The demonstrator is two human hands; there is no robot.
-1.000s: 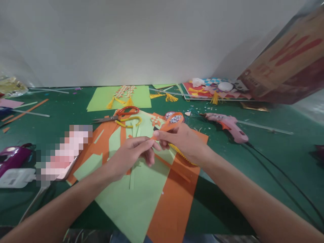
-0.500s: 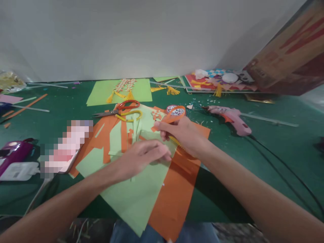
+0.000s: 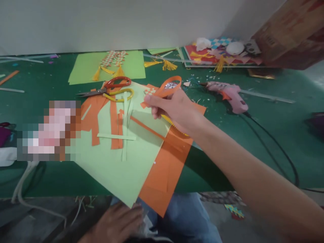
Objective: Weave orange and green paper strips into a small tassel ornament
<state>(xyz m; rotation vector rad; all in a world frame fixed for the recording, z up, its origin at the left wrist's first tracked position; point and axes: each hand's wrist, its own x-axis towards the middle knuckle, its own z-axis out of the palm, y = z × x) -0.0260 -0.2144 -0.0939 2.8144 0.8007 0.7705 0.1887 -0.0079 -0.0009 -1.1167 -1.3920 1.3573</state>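
Note:
My right hand (image 3: 174, 109) is closed, thumb against fingers, on an orange paper strip (image 3: 164, 84) that curls up in a loop. At the fingertips shows a small woven orange-and-pale-green checked piece (image 3: 150, 91); whether it is joined to the strip is hard to tell. My left hand (image 3: 120, 219) is low over my lap, below the table edge, slightly blurred, its fingers stretched out. Beneath the right hand lie light green paper (image 3: 141, 152) and orange paper (image 3: 164, 182), with cut strips on top. A yellow toothed edge (image 3: 170, 122) pokes out under the right palm.
Scissors (image 3: 118, 88) with red and yellow handles lie left of the right hand. A pink glue gun (image 3: 230, 96) with its cord is at right. Yellow-tasselled woven pieces (image 3: 113, 60) rest on green paper behind. A blurred-out phone-like object (image 3: 53, 130) sits at left.
My left hand has left the papers and dropped toward my lap, uncovering the strips there. The right hand keeps its hold on the strip. The view has tilted down.

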